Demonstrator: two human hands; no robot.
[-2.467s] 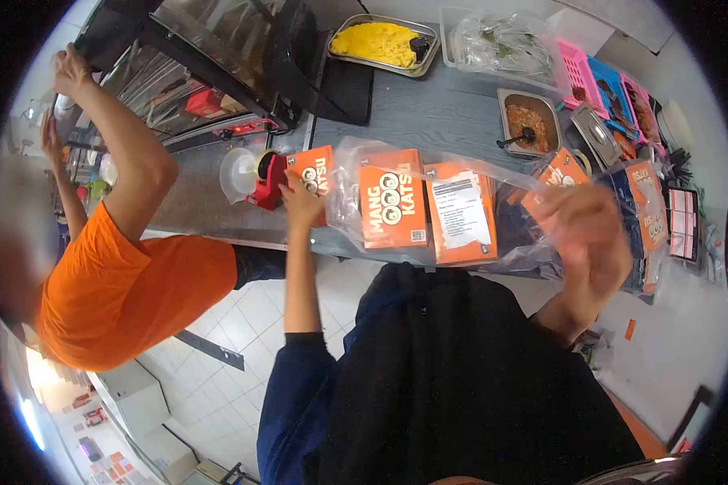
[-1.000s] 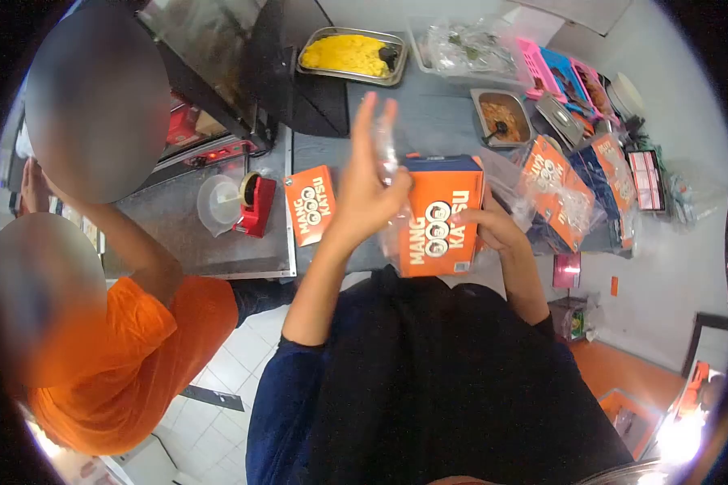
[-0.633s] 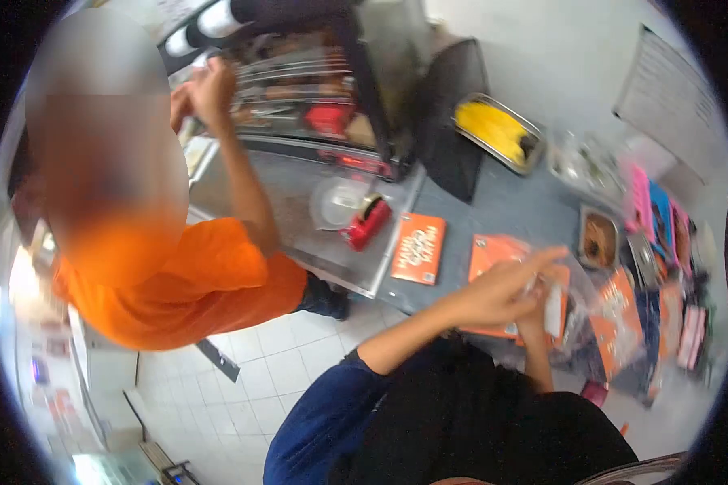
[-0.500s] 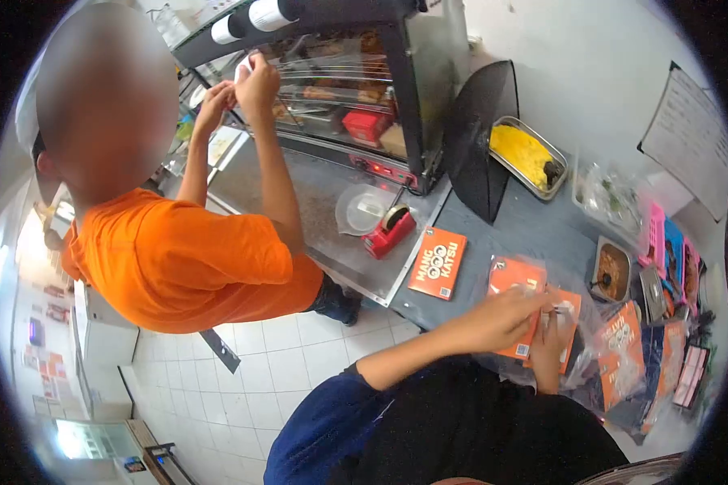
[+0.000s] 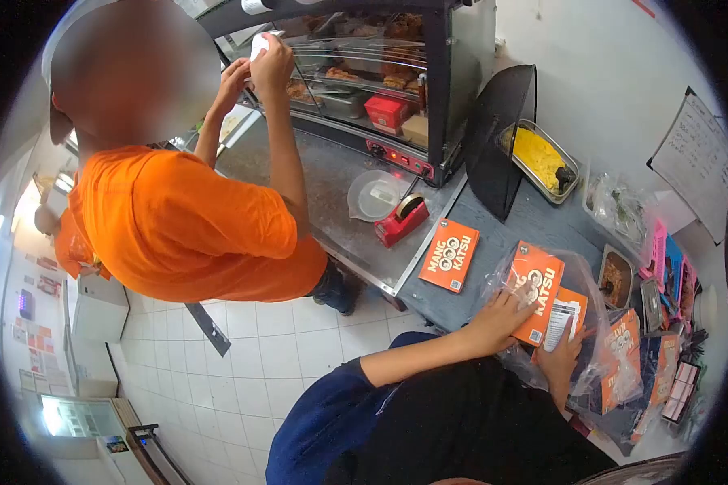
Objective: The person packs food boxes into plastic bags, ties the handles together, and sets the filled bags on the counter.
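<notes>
A clear plastic bag [image 5: 597, 311] surrounds an orange food box [image 5: 538, 283] printed "MANG KATSU". Beside and partly under that box is a second orange box [image 5: 575, 299] with a printed white receipt [image 5: 557, 325] on its face. My left hand [image 5: 503, 322] grips the left edge of the first box, fingers bent over its top. My right hand [image 5: 560, 360] holds the lower end of the second box, its fingers at the receipt; some of them are hidden. Another orange box [image 5: 450, 255] lies flat to the left, apart from both hands.
A co-worker in an orange shirt [image 5: 194, 218] stands at left by the heated display case [image 5: 441, 89], holding something white. On the counter are a red tape dispenser [image 5: 402, 222], a round plastic lid [image 5: 374, 194], a yellow-filled tray [image 5: 542, 160] and more bagged boxes [image 5: 620, 356].
My hands have moved apart from a pinch at the bag. My left hand now sits lower on the first box's left edge, and the receipt shows more. The head view has shifted.
</notes>
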